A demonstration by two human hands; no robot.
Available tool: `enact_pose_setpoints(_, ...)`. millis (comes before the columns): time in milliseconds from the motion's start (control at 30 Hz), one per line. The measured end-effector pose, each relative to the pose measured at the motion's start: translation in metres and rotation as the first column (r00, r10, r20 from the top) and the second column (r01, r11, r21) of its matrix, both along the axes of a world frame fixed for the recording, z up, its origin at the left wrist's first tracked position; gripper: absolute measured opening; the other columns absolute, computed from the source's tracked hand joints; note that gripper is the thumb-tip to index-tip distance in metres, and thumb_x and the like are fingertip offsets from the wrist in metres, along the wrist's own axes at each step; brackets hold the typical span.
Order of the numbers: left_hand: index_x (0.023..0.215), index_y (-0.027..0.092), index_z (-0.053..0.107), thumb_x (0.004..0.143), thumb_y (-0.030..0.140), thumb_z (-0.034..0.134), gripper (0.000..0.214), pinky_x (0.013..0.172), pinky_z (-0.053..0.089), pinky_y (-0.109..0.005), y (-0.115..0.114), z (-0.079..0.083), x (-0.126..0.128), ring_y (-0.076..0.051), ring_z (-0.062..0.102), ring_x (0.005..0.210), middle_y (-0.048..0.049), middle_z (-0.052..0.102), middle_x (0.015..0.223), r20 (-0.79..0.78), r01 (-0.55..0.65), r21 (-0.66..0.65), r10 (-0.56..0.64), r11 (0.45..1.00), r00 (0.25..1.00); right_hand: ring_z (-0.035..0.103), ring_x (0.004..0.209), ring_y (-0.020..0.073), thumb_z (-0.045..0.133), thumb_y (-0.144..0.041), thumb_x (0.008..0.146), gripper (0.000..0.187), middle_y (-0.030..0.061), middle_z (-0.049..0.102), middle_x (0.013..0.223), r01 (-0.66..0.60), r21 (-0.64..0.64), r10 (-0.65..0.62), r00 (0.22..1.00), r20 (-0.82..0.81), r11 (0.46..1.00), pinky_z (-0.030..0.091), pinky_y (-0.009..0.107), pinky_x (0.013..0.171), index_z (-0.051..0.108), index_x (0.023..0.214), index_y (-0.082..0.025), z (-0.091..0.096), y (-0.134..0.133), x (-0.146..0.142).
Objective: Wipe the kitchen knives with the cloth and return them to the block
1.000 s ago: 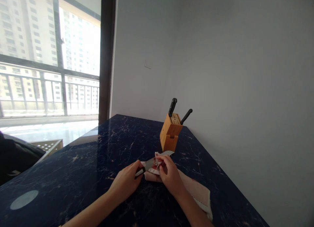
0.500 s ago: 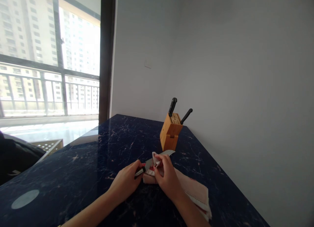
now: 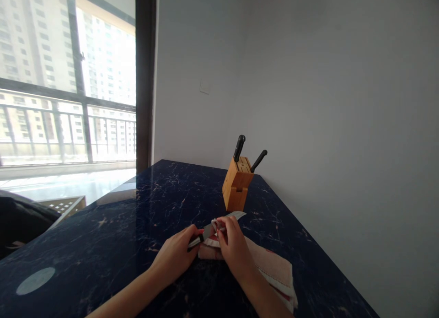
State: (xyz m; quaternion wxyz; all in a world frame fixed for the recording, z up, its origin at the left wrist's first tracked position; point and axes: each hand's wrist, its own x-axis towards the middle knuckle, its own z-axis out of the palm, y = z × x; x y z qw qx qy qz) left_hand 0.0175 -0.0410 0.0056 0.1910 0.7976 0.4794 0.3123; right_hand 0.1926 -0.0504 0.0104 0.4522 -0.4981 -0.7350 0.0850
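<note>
My left hand (image 3: 178, 251) is closed round the black handle of a kitchen knife (image 3: 208, 230). Its blade slants up and to the right above the table, with the tip showing beyond my right hand. My right hand (image 3: 235, 245) pinches a fold of a pink and white towel (image 3: 272, 262) against the middle of the blade. The remainder of the towel lies folded on the table, partly beneath my right wrist. Just beyond the blade tip stands a wooden knife block (image 3: 236, 185) with two black-handled knives in it.
The dark blue marbled table (image 3: 164, 194) runs along a grey wall on the right. A pale round spot (image 3: 35, 281) shows on its left front part. Beyond the left edge are a dark cloth-like thing (image 3: 24, 219) and a chair-like frame. A large window (image 3: 68, 80) is behind.
My right hand, with the pinched towel fold, has shifted slightly along the blade, and the fold looks flatter. My left hand keeps its grip on the knife. The camera view has shifted a little.
</note>
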Motion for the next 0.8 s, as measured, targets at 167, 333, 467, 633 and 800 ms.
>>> enact_pose_setpoints(167, 0.079, 0.023, 0.051, 0.076, 0.019, 0.048, 0.006, 0.065, 0.035, -0.019, 0.000, 0.001, -0.001, -0.013, 0.057, 0.076, 0.0028, 0.062, 0.081, -0.023, -0.014, -0.008, 0.014, 1.000, 1.000, 0.050, 0.096, 0.0162, 0.042, -0.003, 0.076, 0.036, 0.0037, 0.052, 0.099, -0.175, -0.010, 0.176, 0.982, 0.066, 0.984, 0.041, 0.033, 0.087, 0.050, 0.104, -0.022, 0.003, -0.012, -0.014)
enact_pose_setpoints(333, 0.082, 0.023, 0.051, 0.076, 0.018, 0.048, 0.009, 0.065, 0.035, -0.019, 0.003, 0.001, -0.001, -0.013, 0.057, 0.078, 0.0027, 0.062, 0.082, -0.009, -0.032, -0.017, 0.032, 0.999, 0.999, 0.049, 0.102, 0.0174, 0.039, -0.003, 0.077, 0.044, 0.0052, 0.051, 0.107, -0.141, 0.032, 0.138, 0.987, 0.080, 0.990, 0.040, 0.036, 0.091, 0.047, 0.115, -0.024, 0.004, -0.010, -0.012)
enact_pose_setpoints(467, 0.084, 0.024, 0.051, 0.076, 0.018, 0.048, 0.010, 0.066, 0.035, -0.020, 0.004, 0.000, -0.001, -0.013, 0.057, 0.079, 0.0025, 0.062, 0.084, 0.001, -0.026, -0.023, 0.026, 0.999, 1.000, 0.047, 0.106, 0.0182, 0.042, -0.007, 0.077, 0.050, 0.0068, 0.048, 0.111, -0.106, 0.028, 0.103, 0.989, 0.106, 0.994, 0.039, 0.036, 0.094, 0.041, 0.124, -0.023, 0.006, -0.009, -0.007)
enact_pose_setpoints(633, 0.078, 0.022, 0.049, 0.076, 0.020, 0.047, 0.003, 0.064, 0.035, -0.020, 0.005, -0.001, -0.002, -0.014, 0.057, 0.076, 0.0012, 0.061, 0.079, -0.035, -0.049, -0.033, 0.048, 0.998, 0.998, 0.043, 0.112, 0.0205, 0.044, -0.008, 0.077, 0.055, 0.0084, 0.045, 0.119, -0.228, 0.003, 0.221, 0.949, 0.226, 0.974, 0.037, 0.038, 0.097, 0.036, 0.130, -0.023, 0.006, -0.019, -0.017)
enact_pose_setpoints(800, 0.079, 0.022, 0.051, 0.076, 0.020, 0.048, 0.004, 0.064, 0.035, -0.020, 0.007, -0.004, -0.001, -0.014, 0.057, 0.076, 0.0015, 0.061, 0.079, -0.037, -0.055, -0.039, 0.054, 0.998, 0.998, 0.044, 0.109, 0.0210, 0.037, -0.004, 0.078, 0.055, 0.0101, 0.045, 0.118, -0.156, 0.011, 0.148, 0.957, 0.248, 0.988, 0.039, 0.040, 0.095, 0.036, 0.131, -0.021, 0.001, -0.014, -0.017)
